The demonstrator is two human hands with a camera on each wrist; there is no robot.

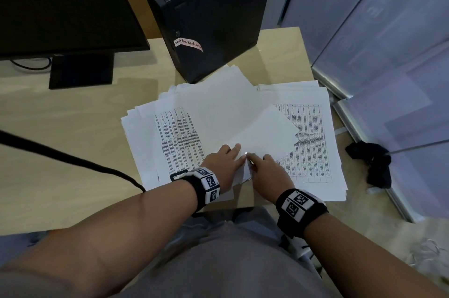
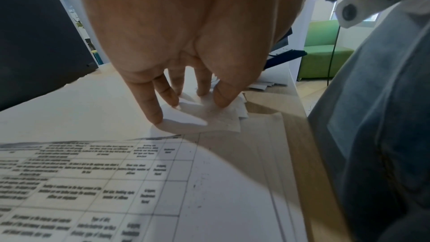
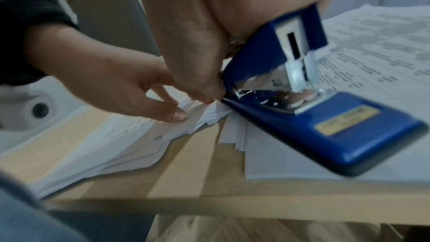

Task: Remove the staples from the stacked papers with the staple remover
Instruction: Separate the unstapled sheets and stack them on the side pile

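A fanned stack of white papers [image 1: 218, 115] lies on the desk, and its near corner [image 2: 209, 117] is folded up. My left hand [image 1: 228, 159] presses that corner down with straight fingers [image 2: 160, 106] and the thumb [image 3: 177, 115]. My right hand [image 1: 267, 171] grips a blue staple remover [image 3: 302, 108]. Its metal jaw meets the paper corner right beside my left thumb. A bent staple shows in the jaw. In the head view only a small metal glint of the staple remover [image 1: 246, 153] shows between my hands.
A second stack of printed tables [image 1: 313, 142] lies to the right. A black computer tower [image 1: 206, 18] and a monitor [image 1: 60, 5] stand behind the papers. A black cable [image 1: 73, 159] crosses the desk on the left. The desk edge [image 3: 209, 203] is close to my body.
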